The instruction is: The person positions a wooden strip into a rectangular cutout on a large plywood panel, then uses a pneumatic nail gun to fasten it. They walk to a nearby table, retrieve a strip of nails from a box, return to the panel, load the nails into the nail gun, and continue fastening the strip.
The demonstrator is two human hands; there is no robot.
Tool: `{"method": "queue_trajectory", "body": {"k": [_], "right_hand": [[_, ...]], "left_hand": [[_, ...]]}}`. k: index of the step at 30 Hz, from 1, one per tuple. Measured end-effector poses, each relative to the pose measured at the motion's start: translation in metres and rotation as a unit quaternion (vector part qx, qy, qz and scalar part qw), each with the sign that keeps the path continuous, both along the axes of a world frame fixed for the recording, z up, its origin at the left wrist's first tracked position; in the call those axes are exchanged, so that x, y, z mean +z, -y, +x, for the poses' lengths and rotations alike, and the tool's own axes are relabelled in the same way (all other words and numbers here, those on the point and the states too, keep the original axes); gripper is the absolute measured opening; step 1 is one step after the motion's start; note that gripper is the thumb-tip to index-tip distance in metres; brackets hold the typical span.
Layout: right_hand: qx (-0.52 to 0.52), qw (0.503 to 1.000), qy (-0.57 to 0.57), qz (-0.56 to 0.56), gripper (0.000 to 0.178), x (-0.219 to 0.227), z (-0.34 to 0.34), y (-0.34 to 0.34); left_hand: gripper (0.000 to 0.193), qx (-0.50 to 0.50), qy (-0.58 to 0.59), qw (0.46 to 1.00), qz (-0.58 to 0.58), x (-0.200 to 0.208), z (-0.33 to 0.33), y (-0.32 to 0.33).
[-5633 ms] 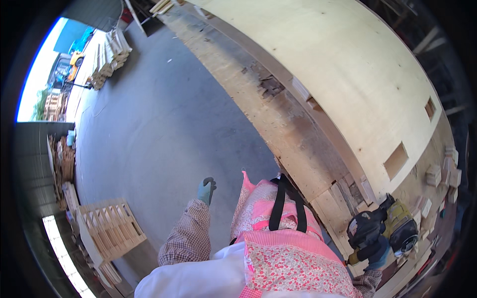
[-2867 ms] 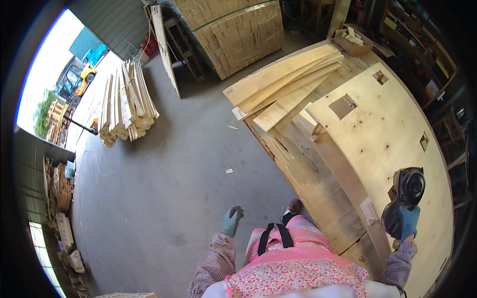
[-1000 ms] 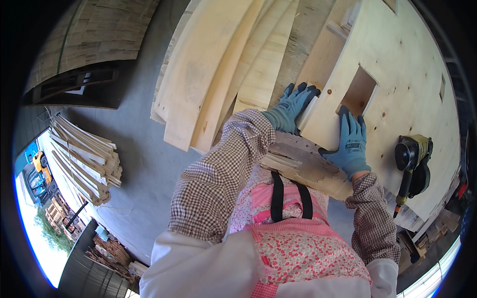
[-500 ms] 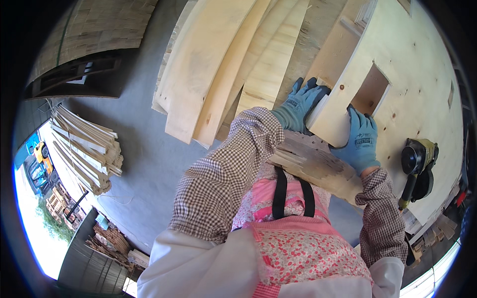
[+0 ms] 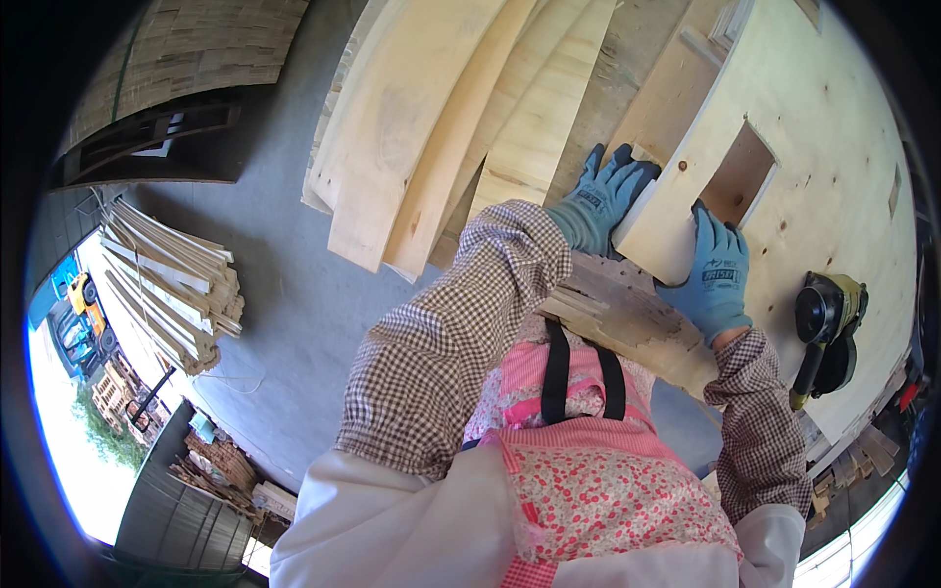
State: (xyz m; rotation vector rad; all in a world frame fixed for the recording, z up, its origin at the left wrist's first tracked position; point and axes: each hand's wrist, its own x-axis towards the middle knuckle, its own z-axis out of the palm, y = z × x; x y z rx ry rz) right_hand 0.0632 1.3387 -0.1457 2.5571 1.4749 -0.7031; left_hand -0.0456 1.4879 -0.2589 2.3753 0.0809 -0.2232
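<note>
A pale plywood panel with rectangular cutouts lies on my right. My left hand, in a blue glove with dark fingertips, rests against the panel's left edge. Its fingers are stretched out and spread over the wood there; the thumb is mostly hidden. My right hand, gloved the same way, has its fingertips curled over the near rim of the nearest cutout. Its thumb reaches toward the panel's near edge, so the hand grips the strip of plywood between. Beneath the panel's near edge shows a rough, splintered board.
A black and yellow-green power tool, seemingly a coil nail gun, lies on the panel at right. Long plywood strips are stacked left of my hands. Bundled thin slats stand farther left on the grey floor, with a vehicle outside.
Both hands keep almost the same places on the panel. The whole view has shifted very slightly.
</note>
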Motion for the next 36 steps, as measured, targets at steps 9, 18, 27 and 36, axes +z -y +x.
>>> {"method": "queue_trajectory", "body": {"k": [9,18,27,36], "right_hand": [[0.001,1.000,-0.006,-0.011,0.087,-0.003,0.002,0.000],[-0.021,0.997,-0.016,-0.078,0.097,0.004,0.003,-0.005],[-0.015,0.996,-0.008,-0.089,0.099,0.010,0.003,-0.003],[-0.106,0.953,0.065,0.276,0.096,0.020,-0.007,0.072]], "left_hand": [[0.117,0.005,0.029,0.999,-0.032,-0.013,-0.003,0.001],[0.107,-0.061,-0.178,0.968,-0.166,0.054,0.001,-0.042],[0.040,0.405,-0.013,0.901,-0.153,0.050,0.029,0.048],[0.040,0.406,0.009,0.912,-0.059,0.041,0.027,0.045]]}}
